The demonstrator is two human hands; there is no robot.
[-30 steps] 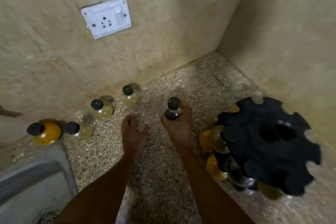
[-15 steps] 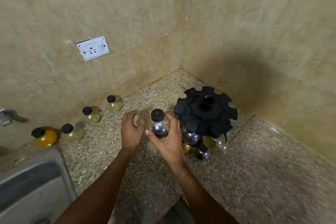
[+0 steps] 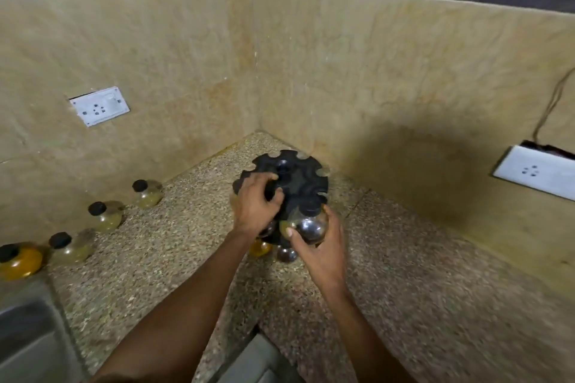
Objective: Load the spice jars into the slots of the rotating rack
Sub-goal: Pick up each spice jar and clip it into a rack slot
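Observation:
The black rotating rack (image 3: 298,174) stands in the counter's corner, its notched top disc facing up. My left hand (image 3: 256,205) grips the disc's near-left edge with curled fingers. My right hand (image 3: 320,246) holds a round glass spice jar (image 3: 311,225) with dark contents and a black cap against the rack's front edge, its neck at a slot. Lower on the rack sit an amber jar (image 3: 260,248) and a dark jar (image 3: 287,254). Several loose jars line the left wall: a pale one (image 3: 147,193), another (image 3: 105,215), a third (image 3: 70,248), and an orange one (image 3: 19,260).
A steel sink (image 3: 28,329) occupies the bottom left. Wall sockets sit on the left wall (image 3: 99,106) and the right wall (image 3: 536,172), the latter with a cable rising from it. Speckled counter (image 3: 420,274) stretches to the right of the rack.
My right hand carried the dark jar from the middle of the counter to the rack's front edge. My left hand left the counter and took hold of the rack's top disc.

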